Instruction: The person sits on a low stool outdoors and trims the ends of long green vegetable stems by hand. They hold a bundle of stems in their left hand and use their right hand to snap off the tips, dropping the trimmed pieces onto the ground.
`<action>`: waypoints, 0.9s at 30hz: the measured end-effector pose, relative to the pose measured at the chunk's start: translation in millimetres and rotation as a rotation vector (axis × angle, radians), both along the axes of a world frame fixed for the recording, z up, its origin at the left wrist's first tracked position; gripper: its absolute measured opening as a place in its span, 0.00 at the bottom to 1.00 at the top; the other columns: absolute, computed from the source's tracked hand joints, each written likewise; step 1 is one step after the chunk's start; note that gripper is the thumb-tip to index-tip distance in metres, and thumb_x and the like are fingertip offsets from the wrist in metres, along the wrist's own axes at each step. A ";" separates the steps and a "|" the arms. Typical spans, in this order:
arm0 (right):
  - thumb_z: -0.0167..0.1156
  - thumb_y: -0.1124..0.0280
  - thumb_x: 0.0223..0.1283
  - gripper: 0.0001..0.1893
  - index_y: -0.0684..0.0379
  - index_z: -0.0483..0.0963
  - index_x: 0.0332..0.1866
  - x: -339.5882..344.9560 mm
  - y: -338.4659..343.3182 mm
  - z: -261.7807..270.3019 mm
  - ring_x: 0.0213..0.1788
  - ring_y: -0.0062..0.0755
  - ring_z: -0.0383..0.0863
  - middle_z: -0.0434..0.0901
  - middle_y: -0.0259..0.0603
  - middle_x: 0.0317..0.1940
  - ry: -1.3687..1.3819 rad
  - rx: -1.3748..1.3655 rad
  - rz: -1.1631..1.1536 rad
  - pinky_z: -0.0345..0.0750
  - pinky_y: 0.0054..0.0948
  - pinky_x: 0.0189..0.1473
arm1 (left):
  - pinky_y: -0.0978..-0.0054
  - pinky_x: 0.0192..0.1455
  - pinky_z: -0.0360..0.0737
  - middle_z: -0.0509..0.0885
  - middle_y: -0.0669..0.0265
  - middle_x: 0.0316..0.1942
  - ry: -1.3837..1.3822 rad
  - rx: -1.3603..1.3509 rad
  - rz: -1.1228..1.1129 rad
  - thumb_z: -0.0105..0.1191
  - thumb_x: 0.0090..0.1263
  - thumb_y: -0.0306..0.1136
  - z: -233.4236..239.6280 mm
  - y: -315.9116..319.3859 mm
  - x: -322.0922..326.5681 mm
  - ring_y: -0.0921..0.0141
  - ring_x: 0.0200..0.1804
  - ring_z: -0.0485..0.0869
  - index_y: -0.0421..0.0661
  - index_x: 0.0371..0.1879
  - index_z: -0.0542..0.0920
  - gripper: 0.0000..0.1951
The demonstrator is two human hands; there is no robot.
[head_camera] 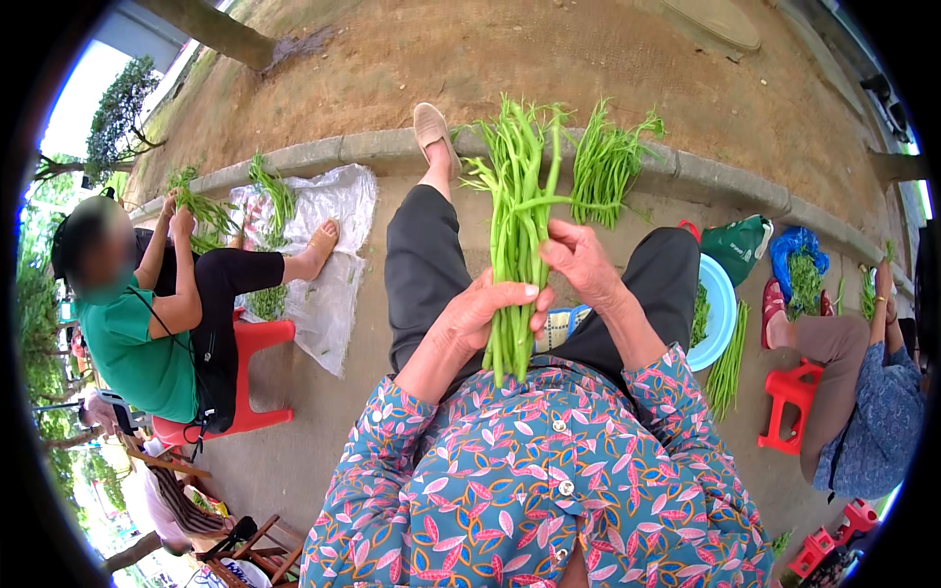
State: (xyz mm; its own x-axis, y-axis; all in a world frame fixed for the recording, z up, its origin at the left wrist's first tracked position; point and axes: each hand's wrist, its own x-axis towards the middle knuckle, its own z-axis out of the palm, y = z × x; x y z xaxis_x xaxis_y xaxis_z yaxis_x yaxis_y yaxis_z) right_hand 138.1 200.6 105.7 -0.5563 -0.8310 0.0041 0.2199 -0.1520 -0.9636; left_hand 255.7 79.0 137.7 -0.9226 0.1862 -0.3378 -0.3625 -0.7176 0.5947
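Note:
My left hand [489, 312] grips a bunch of long green leafy-tipped stems [518, 250] near its lower end, held upright before my lap. On the bunch's right side, my right hand [577, 257] has its thumb and fingers bent at the stems; a side stem sticks out just above it. Whether it pinches a stem cannot be made out. Another bunch of green stems [604, 176] lies by the kerb. Beside my right knee sits a light blue plastic basin [722, 312] with green leaves in it, and long bare stems [728, 360] lie alongside.
A concrete kerb [500, 151] runs across the front. At left, a person in green [140, 323] sits on a red plastic stool [257, 367] near a clear plastic sheet [331, 294]. At right are a green bag [735, 246], a blue plastic bag [783, 257] and another seated person [871, 411].

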 end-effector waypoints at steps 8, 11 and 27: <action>0.52 0.55 0.62 0.22 0.64 0.70 0.51 -7.3 -0.2 -4.9 0.38 0.26 0.76 0.74 0.40 0.43 -0.234 -0.060 -0.519 0.76 0.26 0.35 | 0.80 0.24 0.71 0.73 0.66 0.22 -0.014 -0.322 -0.122 0.59 0.56 0.37 8.2 -3.8 5.6 0.74 0.21 0.73 0.37 0.56 0.66 0.30; 0.53 0.56 0.61 0.22 0.67 0.70 0.49 -22.7 -0.8 1.2 0.41 0.29 0.74 0.73 0.44 0.43 0.513 0.104 -0.814 0.74 0.28 0.38 | 0.80 0.24 0.71 0.73 0.66 0.22 -0.039 -0.343 -0.155 0.59 0.56 0.37 8.0 -2.4 6.7 0.74 0.21 0.73 0.37 0.56 0.66 0.30; 0.54 0.76 0.57 0.08 0.67 0.74 0.40 -35.5 10.9 4.3 0.29 0.20 0.76 0.77 0.34 0.28 0.312 0.053 -0.691 0.74 0.17 0.31 | 0.63 0.39 0.80 0.76 0.59 0.34 0.053 0.201 0.113 0.52 0.58 0.31 -2.4 -10.5 4.0 0.65 0.32 0.79 0.40 0.59 0.61 0.28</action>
State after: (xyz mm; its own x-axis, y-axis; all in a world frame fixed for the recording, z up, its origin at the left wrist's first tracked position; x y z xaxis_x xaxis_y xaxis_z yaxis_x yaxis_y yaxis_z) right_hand 102.6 211.5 110.0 -0.9300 -0.2973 0.2162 -0.1922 -0.1081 -0.9754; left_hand 259.7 68.4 135.3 -0.9568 0.1397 -0.2549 -0.2456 -0.8576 0.4519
